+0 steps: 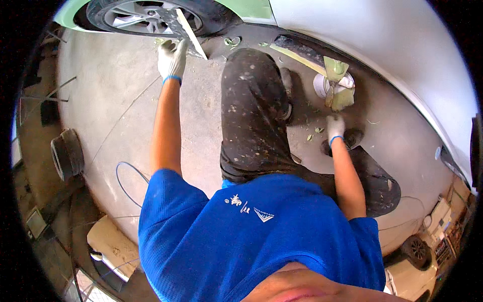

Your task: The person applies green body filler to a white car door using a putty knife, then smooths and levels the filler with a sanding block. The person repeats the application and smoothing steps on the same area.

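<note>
My left hand (171, 59), in a white glove, is closed on a dark-smeared board with a pale edge (192, 38), held by the car's wheel (132, 20). My right hand (335, 128), also gloved, is low beside my right leg, fingers curled; what they hold, if anything, is hidden. Just beyond it stands a white can (321, 85) with green-smeared pieces (343, 98) on it. A second dark board (298, 50) with a pale green edge lies behind the can. My dark, stained left knee (249, 83) is between my hands.
A pale green and white car body (397, 45) curves over the top and right. Green scraps (317, 130) lie on the concrete floor (115, 80). Stacked tyres (68, 153), a hose (121, 178) and metal stands (48, 98) are at the left. Another vehicle (417, 272) shows at lower right.
</note>
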Motion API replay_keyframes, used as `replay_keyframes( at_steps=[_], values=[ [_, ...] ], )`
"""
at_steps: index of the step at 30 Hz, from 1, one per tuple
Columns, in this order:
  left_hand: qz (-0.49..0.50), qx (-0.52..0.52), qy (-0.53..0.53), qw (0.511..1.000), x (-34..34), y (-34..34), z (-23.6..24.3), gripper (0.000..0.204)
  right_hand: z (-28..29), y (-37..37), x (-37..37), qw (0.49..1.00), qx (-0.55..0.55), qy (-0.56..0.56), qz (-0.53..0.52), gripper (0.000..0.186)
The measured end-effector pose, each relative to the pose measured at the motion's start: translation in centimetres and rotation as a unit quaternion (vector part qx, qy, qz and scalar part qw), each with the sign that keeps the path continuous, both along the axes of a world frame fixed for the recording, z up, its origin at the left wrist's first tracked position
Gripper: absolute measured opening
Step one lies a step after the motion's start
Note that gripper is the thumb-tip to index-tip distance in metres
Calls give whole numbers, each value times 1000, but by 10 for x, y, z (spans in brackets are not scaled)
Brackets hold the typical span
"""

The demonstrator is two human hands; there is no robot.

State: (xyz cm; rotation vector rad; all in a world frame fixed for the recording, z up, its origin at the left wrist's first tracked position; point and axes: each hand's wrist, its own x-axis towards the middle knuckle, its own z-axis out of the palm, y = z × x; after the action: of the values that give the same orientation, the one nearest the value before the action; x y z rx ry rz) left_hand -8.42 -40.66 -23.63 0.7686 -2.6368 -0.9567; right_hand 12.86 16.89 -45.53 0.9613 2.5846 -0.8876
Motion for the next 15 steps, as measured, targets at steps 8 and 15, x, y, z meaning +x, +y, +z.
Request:
replay_keyframes(
  at_steps=[8, 15],
  values=[
    [112, -79, -198, 970, -139, -41, -101, 85, 135, -104, 29, 966, -160, -96, 176, 44],
    [-92, -69, -131, 985, -42, -126, -98, 46, 114, -132, 64, 833, -91, -321, 441, 50]
  ],
)
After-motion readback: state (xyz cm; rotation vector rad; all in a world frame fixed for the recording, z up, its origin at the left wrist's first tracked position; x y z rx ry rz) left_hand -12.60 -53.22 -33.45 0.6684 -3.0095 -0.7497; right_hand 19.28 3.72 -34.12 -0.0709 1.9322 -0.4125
